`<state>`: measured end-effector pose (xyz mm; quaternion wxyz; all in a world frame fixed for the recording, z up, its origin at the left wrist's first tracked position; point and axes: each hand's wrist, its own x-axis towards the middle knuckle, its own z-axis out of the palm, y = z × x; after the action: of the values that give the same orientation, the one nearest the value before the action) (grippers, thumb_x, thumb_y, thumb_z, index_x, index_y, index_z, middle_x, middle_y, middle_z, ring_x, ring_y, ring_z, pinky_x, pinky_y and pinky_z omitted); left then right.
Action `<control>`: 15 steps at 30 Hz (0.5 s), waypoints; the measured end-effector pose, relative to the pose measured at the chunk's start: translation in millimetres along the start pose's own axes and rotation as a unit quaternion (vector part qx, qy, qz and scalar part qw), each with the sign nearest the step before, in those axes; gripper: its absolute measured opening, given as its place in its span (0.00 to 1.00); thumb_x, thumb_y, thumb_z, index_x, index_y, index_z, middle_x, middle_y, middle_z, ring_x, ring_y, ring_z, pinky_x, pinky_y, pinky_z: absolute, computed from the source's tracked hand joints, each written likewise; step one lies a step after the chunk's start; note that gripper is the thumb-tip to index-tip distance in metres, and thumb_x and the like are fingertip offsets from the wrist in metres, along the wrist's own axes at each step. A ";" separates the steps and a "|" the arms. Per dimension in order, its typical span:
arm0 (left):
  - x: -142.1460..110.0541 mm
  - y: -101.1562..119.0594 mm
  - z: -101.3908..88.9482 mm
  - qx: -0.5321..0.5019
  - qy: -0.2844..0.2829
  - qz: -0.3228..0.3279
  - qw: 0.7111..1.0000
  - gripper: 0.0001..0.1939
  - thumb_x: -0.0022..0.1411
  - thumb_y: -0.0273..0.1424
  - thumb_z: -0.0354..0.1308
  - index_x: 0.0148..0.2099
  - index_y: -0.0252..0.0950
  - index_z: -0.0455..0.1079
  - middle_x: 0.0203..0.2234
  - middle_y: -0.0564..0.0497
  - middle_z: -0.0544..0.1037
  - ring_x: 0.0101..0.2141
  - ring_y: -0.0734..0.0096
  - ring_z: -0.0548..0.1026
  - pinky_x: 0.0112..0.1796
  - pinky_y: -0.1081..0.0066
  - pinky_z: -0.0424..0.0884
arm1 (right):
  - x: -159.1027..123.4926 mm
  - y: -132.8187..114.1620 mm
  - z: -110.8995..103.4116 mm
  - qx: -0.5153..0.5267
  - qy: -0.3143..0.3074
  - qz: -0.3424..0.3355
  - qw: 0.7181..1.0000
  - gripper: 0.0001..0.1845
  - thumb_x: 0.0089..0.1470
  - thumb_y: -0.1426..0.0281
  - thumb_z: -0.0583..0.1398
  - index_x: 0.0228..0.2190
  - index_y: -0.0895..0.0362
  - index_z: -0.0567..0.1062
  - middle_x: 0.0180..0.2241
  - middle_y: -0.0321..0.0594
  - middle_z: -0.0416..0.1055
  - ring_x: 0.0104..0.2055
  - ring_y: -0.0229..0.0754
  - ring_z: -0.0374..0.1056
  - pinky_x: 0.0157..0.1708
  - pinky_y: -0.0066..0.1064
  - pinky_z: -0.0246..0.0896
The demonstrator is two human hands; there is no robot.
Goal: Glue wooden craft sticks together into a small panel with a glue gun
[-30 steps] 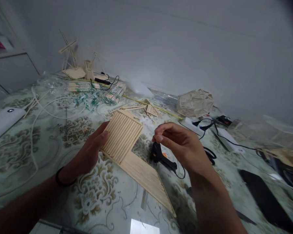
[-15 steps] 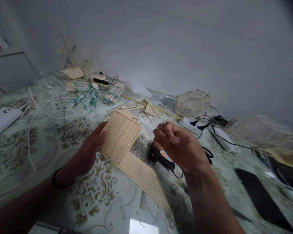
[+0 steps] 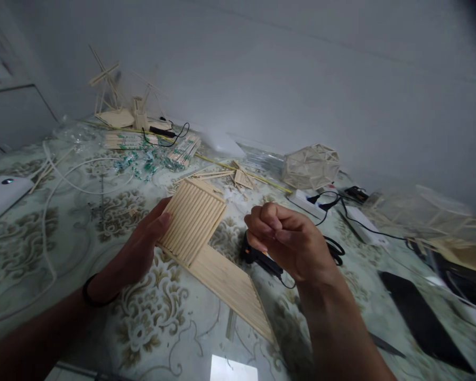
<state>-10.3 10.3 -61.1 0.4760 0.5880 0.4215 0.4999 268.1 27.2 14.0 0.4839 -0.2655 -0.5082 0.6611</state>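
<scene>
My left hand (image 3: 146,244) grips the left edge of a model made of thin wooden sticks, its thumb on the ridged face. The model has a raised ridged panel (image 3: 194,222) and a flat base panel (image 3: 230,288) that slants toward the lower right. My right hand (image 3: 287,235) is to the right of the model, apart from it, with curled fingers pinched together. Whatever is between those fingertips is too small or hidden to make out. Partly behind that hand lies a black glue gun (image 3: 262,259) on the patterned tablecloth.
Bundles of wooden sticks (image 3: 184,151), plastic wrap and stick models stand at the back left. A white power strip (image 3: 307,203) with black plugs and a polyhedral stick frame (image 3: 312,166) are at the right. A black flat object (image 3: 426,320) and a blade (image 3: 386,345) lie nearer.
My right hand has shifted slightly left and down, its fingers still curled. The model stays in my left hand, and the whole view has moved a little.
</scene>
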 end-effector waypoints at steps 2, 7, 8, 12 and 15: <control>-0.1 -0.3 0.0 -0.002 0.001 0.001 1.000 0.32 0.78 0.55 0.49 0.70 0.43 0.75 0.63 0.46 0.83 0.64 0.39 0.77 0.65 0.52 0.73 | -0.1 -0.2 1.2 -0.005 0.011 -0.005 1.000 0.15 0.48 0.72 0.72 0.21 0.52 0.72 0.23 0.30 0.54 0.26 0.39 0.44 0.24 0.31 0.53; -0.9 -0.7 -0.3 -0.008 0.000 0.004 1.000 0.31 0.79 0.54 0.49 0.71 0.43 0.74 0.64 0.47 0.82 0.64 0.42 0.77 0.66 0.53 0.72 | -1.4 1.8 0.5 -0.001 0.007 -0.016 1.000 0.13 0.50 0.71 0.72 0.23 0.52 0.73 0.25 0.31 0.54 0.27 0.40 0.45 0.26 0.31 0.55; -0.9 -0.9 -0.5 -0.010 -0.001 0.005 1.000 0.31 0.79 0.54 0.49 0.71 0.43 0.73 0.65 0.47 0.82 0.64 0.42 0.77 0.67 0.53 0.72 | -1.7 2.2 -0.2 -0.003 0.004 -0.017 1.000 0.12 0.51 0.71 0.72 0.24 0.52 0.74 0.25 0.31 0.54 0.27 0.40 0.46 0.26 0.31 0.56; -0.3 -2.4 -1.3 -0.011 -0.003 0.004 1.000 0.32 0.79 0.54 0.49 0.71 0.43 0.73 0.66 0.46 0.81 0.65 0.41 0.76 0.65 0.53 0.73 | -1.4 1.8 -2.7 0.002 -0.010 -0.019 1.000 0.10 0.52 0.68 0.73 0.26 0.53 0.77 0.26 0.31 0.55 0.27 0.39 0.47 0.27 0.32 0.58; 0.4 -3.4 -1.8 -0.011 -0.002 0.006 1.000 0.32 0.79 0.55 0.49 0.71 0.41 0.74 0.65 0.45 0.81 0.64 0.41 0.77 0.65 0.53 0.73 | -0.1 -0.2 -4.3 -0.009 -0.016 -0.010 1.000 0.11 0.52 0.66 0.73 0.26 0.53 0.77 0.26 0.32 0.56 0.28 0.40 0.48 0.26 0.32 0.58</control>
<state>-12.1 11.6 -64.3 0.4804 0.5865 0.4117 0.5057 271.7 28.9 12.7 0.4796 -0.2541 -0.5241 0.6563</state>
